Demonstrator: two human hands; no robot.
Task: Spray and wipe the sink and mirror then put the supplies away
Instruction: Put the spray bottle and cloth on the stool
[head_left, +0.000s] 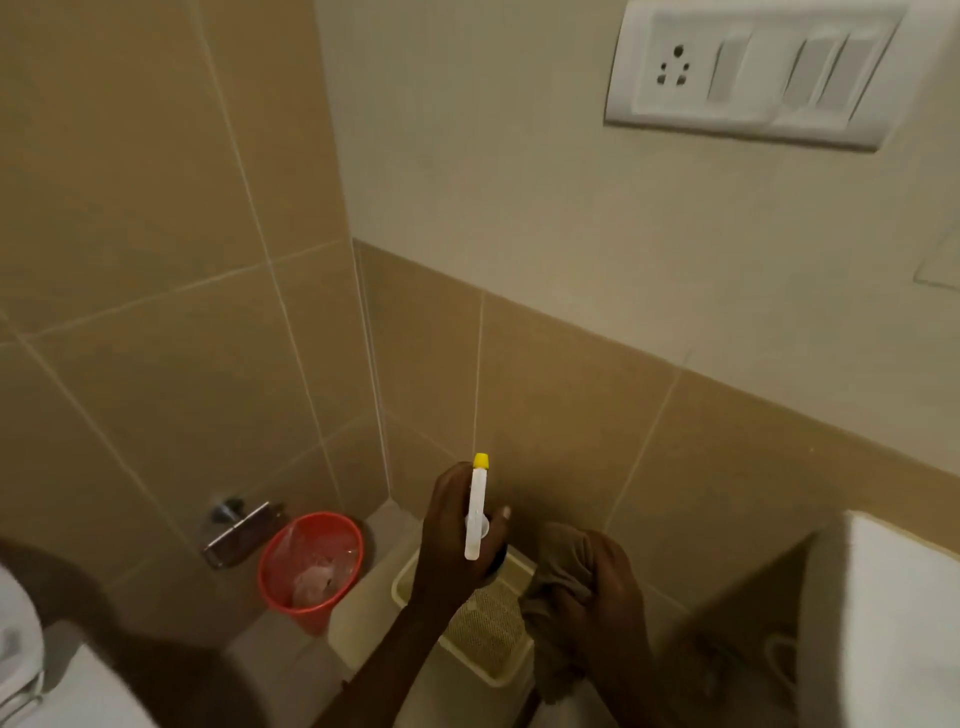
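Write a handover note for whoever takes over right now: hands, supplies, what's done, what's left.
Left hand: grips the spray bottle, yellow nozzle up, above the cream basket on the floor.
Right hand: grips the bunched brown cloth, also over the basket.
Nearby: red bin in the corner to the left, white sink edge at right.
Done: cannot be judged here; the sink bowl and mirror are out of view.
Left: neither supply is released yet. Likely next, lower the bottle and cloth into the basket and let go.

Two bare forearms, left hand (451, 540) and right hand (605, 582) ungloved, no sleeves
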